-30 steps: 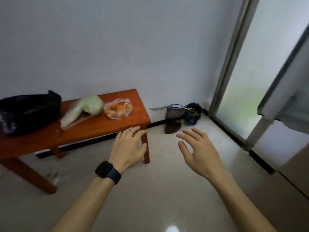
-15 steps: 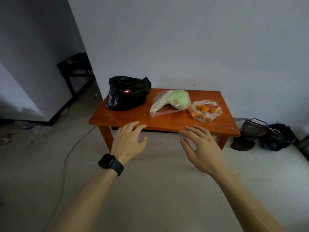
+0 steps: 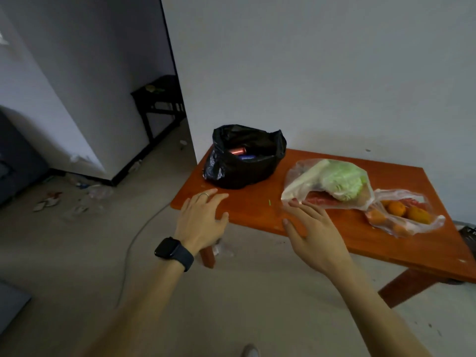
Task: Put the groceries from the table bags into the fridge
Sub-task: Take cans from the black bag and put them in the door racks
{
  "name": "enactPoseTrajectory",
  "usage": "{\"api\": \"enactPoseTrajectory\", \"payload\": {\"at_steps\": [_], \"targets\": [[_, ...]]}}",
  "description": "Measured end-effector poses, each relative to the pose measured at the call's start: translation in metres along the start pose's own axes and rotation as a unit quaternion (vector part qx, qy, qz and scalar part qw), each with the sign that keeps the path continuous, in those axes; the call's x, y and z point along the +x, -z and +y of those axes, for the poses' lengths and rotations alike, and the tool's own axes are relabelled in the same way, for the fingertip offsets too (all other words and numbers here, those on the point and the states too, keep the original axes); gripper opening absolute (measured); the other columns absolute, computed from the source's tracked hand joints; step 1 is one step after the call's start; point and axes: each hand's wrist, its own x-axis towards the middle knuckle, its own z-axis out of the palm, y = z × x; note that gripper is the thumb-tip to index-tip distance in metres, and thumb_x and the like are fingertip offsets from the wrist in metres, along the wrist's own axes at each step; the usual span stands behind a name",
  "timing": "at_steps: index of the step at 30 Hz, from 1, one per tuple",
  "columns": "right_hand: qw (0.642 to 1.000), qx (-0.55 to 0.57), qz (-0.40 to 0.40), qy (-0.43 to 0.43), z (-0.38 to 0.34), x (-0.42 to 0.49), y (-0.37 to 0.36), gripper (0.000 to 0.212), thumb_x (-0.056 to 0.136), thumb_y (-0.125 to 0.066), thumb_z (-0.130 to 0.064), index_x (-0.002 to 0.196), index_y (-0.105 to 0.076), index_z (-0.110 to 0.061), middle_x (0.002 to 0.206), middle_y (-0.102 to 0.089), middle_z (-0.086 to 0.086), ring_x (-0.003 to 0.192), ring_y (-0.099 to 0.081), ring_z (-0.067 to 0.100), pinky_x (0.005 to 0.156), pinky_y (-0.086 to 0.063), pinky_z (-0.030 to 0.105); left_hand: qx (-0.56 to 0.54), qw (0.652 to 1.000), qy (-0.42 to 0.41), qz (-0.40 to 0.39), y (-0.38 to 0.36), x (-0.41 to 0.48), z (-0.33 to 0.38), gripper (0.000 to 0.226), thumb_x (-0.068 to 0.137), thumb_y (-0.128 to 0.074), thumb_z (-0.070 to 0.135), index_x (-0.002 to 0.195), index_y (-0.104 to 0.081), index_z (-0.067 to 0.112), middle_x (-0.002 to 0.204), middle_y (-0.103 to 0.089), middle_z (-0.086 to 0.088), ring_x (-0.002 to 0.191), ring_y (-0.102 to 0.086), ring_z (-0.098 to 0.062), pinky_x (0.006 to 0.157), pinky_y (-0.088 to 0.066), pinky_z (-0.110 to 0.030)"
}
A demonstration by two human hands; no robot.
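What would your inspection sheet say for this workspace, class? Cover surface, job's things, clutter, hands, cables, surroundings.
Surface: low orange-brown wooden table, three bags on it.
Job's things: open black plastic bag holding cans; clear plastic bag of green cabbage; clear plastic bag of oranges.
Clutter: scraps of litter on the floor.
Hands: left hand and right hand open, holding nothing, at the table's near edge.
Cables: pale cable across the floor.
Surroundings: white wall; dark side table beyond; fridge not seen.
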Motion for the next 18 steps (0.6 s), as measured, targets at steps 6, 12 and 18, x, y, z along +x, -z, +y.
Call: {"api": "enactPoseTrajectory", "payload": {"at_steps": [6,12,18], "targets": [[0.999,0.014,-0.038,-0.004,0.007,0.111,-0.041,0.04,0.103,-0.045,-0.044,0.14,-0.054,-0.034,0.149,-0.049,-0.008,0.144,-0.032,0.017,0.115,-0.029,0.033,-0.009,0.999,0.008,-0.033,-0.009,0.1,-0.042,0.05,0.095,-0.052,0.045,0.144,-0.042,0.038,0.154,-0.036,0.007,0.14,-0.034,-0.018,0.113,-0.036,-0.045],[0.998,0.039,-0.058,-0.008,0.015,0.204,-0.065,0.04,0.102,-0.047,-0.043,0.14,-0.054,-0.033,0.148,-0.05,-0.008,0.144,-0.034,0.019,0.115,-0.031,0.037,-0.017,0.999,-0.011,-0.037,-0.014,0.193,-0.063,0.05,0.096,-0.052,0.042,0.145,-0.042,0.036,0.154,-0.036,0.006,0.139,-0.034,-0.017,0.113,-0.035,-0.038],[0.995,0.04,-0.08,-0.04,0.033,0.302,-0.104,0.044,0.101,-0.046,-0.045,0.144,-0.049,-0.034,0.149,-0.047,-0.01,0.145,-0.029,0.017,0.116,-0.029,0.036,-0.002,0.997,-0.071,-0.037,-0.037,0.311,-0.092,0.05,0.096,-0.053,0.04,0.145,-0.045,0.032,0.153,-0.04,0.003,0.138,-0.036,-0.02,0.114,-0.032,-0.038]]}}
